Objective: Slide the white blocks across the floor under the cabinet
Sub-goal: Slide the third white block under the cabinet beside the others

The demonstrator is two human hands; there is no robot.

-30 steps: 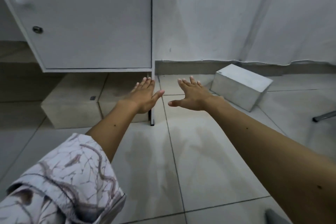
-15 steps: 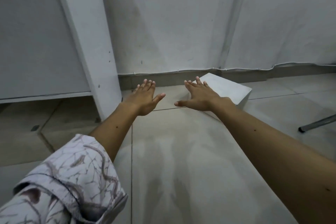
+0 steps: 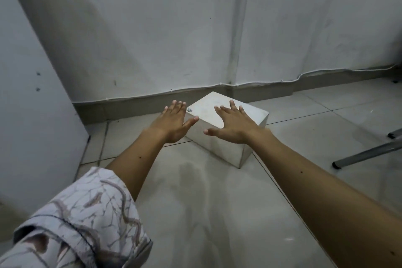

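Observation:
One white block (image 3: 208,111) lies at an angle on the tiled floor, close to the wall's skirting. My left hand (image 3: 174,123) hovers at the block's left end, palm down, fingers spread, holding nothing. My right hand (image 3: 232,125) is spread flat over the block's top near its front edge; whether it touches the surface I cannot tell. The white cabinet's side panel (image 3: 32,104) rises at the left edge. The gap under the cabinet and the blocks beneath it are out of view.
A grey metal leg (image 3: 367,154) with a black foot slants across the floor at the right. A thin white cable (image 3: 261,84) runs along the top of the skirting. Bare floor tiles (image 3: 195,202) stretch between me and the block.
The view has swung right, away from the cabinet's underside to the loose block. Both hands have moved over to that block and now sit at and above it.

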